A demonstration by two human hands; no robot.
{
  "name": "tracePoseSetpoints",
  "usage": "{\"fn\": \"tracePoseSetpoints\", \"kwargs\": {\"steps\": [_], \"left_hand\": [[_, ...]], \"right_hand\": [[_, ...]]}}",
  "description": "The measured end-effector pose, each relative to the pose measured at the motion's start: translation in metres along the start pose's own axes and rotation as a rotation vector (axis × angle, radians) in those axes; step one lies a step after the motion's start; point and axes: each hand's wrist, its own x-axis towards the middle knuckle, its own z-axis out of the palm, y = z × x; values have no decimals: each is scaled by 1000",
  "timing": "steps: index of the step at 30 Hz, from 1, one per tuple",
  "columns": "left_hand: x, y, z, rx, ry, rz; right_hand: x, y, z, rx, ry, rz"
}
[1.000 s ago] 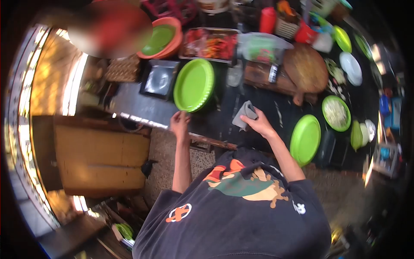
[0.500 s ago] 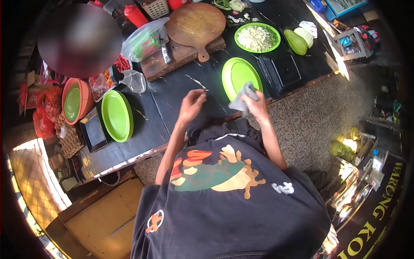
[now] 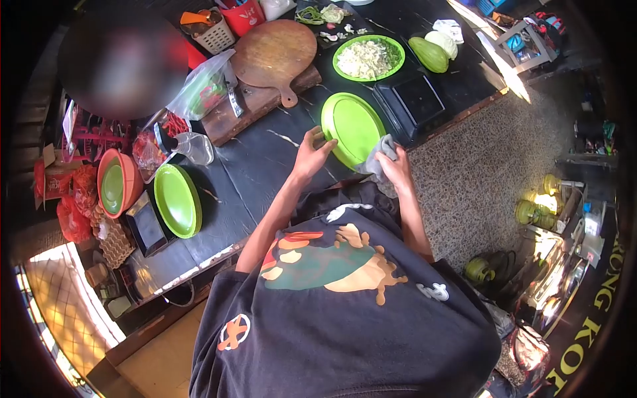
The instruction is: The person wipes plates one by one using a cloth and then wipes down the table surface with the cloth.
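A bright green oval plate (image 3: 352, 126) lies on the dark tabletop in front of me. My left hand (image 3: 313, 154) is at its left rim, fingers loosely bent and apart, the fingertips overlapping the edge. Whether they press on the rim is hard to tell. A grey cloth (image 3: 377, 162) is bunched in my right hand (image 3: 396, 167), against the plate's lower right edge. Just right of the plate sits a black rectangular tray (image 3: 415, 99). Behind it, another green plate (image 3: 403, 60) carries pale chopped food (image 3: 366, 60).
A round wooden board (image 3: 275, 53) rests on a thick wooden block (image 3: 239, 119), beside a knife (image 3: 235, 103) and a plastic bag (image 3: 199, 93). Leftward are green oval plates (image 3: 178, 199), a black tray (image 3: 146, 225) and an orange basin (image 3: 133, 172). A green chayote-like vegetable (image 3: 428, 54) lies far right.
My left hand has moved right and forward to the plate's rim. My right hand, still with the cloth, has shifted slightly down along the plate's edge. The view has turned a little.
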Motion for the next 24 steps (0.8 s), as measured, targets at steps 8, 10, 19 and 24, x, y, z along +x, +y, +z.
{"fn": "tracePoseSetpoints", "kwargs": {"steps": [8, 10, 19, 24], "left_hand": [[-16, 1, -5, -229, 6, -41], [-27, 6, -10, -279, 14, -39], [-107, -4, -86, -65, 489, 54], [-121, -50, -104, 114, 722, -76]], "right_hand": [[-4, 2, -2, -124, 27, -139], [-4, 6, -3, -79, 56, -220], [-1, -57, 33, 16, -582, -371], [-1, -78, 88, -160, -935, -335]]}}
